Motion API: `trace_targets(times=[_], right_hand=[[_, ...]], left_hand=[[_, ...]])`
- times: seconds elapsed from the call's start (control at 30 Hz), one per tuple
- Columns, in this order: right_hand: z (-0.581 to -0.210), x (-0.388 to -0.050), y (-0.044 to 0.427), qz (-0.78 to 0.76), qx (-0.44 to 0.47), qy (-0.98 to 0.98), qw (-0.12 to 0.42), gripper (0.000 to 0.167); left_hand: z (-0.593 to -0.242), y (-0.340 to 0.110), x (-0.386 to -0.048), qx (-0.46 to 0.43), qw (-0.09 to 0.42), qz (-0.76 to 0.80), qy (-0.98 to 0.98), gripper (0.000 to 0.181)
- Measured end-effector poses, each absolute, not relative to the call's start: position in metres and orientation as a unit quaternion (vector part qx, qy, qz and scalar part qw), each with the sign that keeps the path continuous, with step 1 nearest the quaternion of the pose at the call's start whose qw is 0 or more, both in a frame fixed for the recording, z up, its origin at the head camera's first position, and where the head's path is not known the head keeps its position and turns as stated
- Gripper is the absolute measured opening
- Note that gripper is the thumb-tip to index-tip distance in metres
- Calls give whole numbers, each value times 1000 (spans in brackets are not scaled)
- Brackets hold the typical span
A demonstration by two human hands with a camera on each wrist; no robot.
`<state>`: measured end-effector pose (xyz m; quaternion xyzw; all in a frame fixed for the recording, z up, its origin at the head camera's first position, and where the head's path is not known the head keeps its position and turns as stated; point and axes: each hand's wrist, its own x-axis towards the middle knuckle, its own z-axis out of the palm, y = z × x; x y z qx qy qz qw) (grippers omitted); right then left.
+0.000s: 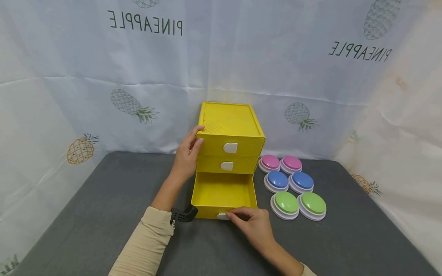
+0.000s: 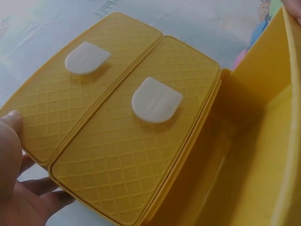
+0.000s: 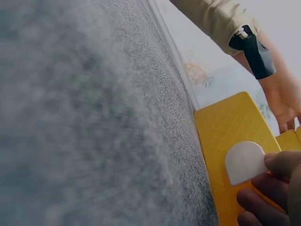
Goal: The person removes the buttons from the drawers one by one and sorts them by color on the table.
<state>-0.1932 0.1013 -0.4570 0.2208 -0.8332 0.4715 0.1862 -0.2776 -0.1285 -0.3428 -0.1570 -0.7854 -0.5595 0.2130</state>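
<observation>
A yellow cabinet (image 1: 226,119) with stacked drawers stands on the dark table. Its bottom drawer (image 1: 223,189) is pulled out, and nothing shows inside. My left hand (image 1: 186,157) holds the cabinet's upper left edge, thumb at the front and fingers along the side. In the left wrist view, white tabs (image 2: 156,100) show on the two closed drawer fronts. Down at the bottom drawer, my right hand (image 1: 253,224) pinches its white tab handle (image 1: 222,216) between thumb and fingers. That same handle (image 3: 245,162) is seen close up in the right wrist view.
Right of the cabinet lie round push buttons with white bases in pairs: pink (image 1: 270,161), blue (image 1: 277,179) and green (image 1: 286,202). A pale pineapple-print curtain (image 1: 241,57) hangs behind the table (image 1: 114,214).
</observation>
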Motion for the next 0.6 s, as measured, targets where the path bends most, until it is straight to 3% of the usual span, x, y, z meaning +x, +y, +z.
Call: trace_targets(times=[0.2,0.6], right_hand=[[-456,-195,96,454,195,-848,191,11],[-456,-229,90,437,150,-860,217,7]], left_hand=[[-363,-133,-298,-156,219,-559,-784,41],[-368,-135,-302,-172,244,-553,-778,39]])
